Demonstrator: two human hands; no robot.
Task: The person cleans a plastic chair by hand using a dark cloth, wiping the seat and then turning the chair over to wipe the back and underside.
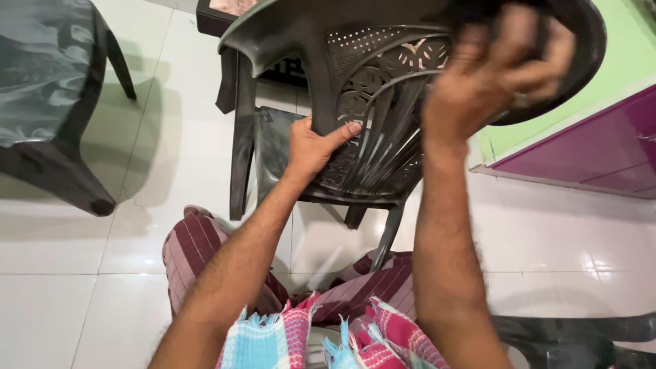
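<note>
The left hand's fingers (301, 140) are curling around the edge of the dark plastic chair (355, 102), thumb pressed flat on its patterned back, while the right hand (499, 68) is gripping the top rim — blurred, fingers folded over it. Keeping both grips firm should stop the tilted chair twisting. Below the chair, glossy white floor tiles (547, 239) are gleaming; left of it another dark chair (48, 102) is standing, right of it a green and purple wall (601, 130).

Looks like somebody's living space at home

Glossy white floor tiles (123, 205) are reflecting light, dark plastic chairs (369, 102) are sitting around, and a green wall (615, 89) is meeting a purple cabinet (601, 150).
</note>
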